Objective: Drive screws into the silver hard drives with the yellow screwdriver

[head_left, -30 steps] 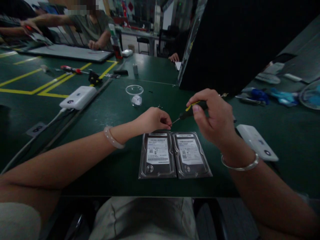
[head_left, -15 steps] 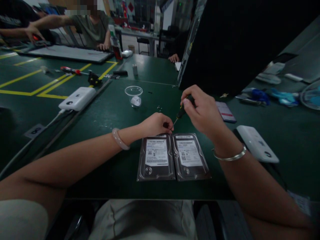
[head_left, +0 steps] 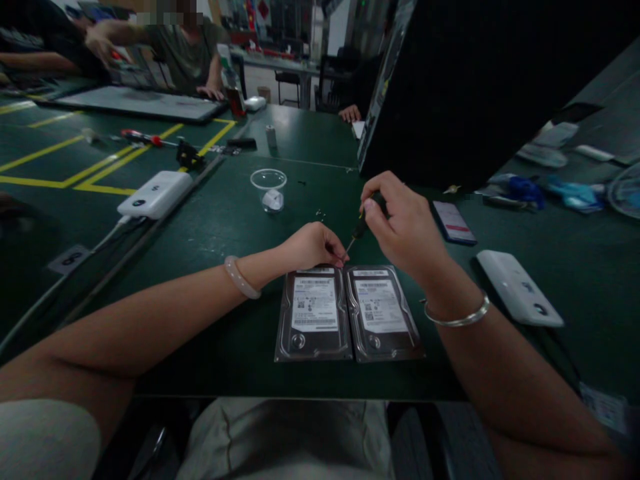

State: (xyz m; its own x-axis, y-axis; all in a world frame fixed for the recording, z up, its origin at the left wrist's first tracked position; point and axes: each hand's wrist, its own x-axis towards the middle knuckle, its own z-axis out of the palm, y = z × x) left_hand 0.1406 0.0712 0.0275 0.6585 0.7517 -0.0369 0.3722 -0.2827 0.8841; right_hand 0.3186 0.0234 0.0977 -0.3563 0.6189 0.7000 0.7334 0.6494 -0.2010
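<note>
Two hard drives lie side by side, label up, in front of me: the left hard drive (head_left: 313, 343) and the right hard drive (head_left: 387, 343). My right hand (head_left: 400, 217) is wrapped round the dark handle of a screwdriver (head_left: 358, 228), whose thin shaft slants down to the left. At the shaft's tip, just above the top corner of the left drive, my left hand (head_left: 314, 245) has its fingers pinched together. What sits in that pinch is too small to make out. A few tiny screws (head_left: 320, 214) lie behind my left hand.
A clear plastic cup (head_left: 269, 180) with something white inside stands beyond my left hand. White power strips flank me, one left (head_left: 156, 193) and one right (head_left: 517, 287). A phone (head_left: 454, 222) lies right of my hand; a large black panel (head_left: 480, 87) rises behind. Co-workers sit across the table.
My hands hold nearly the same pose, with the screwdriver still at my left fingertips. The co-worker across the table has raised the reaching hand and moved it right.
</note>
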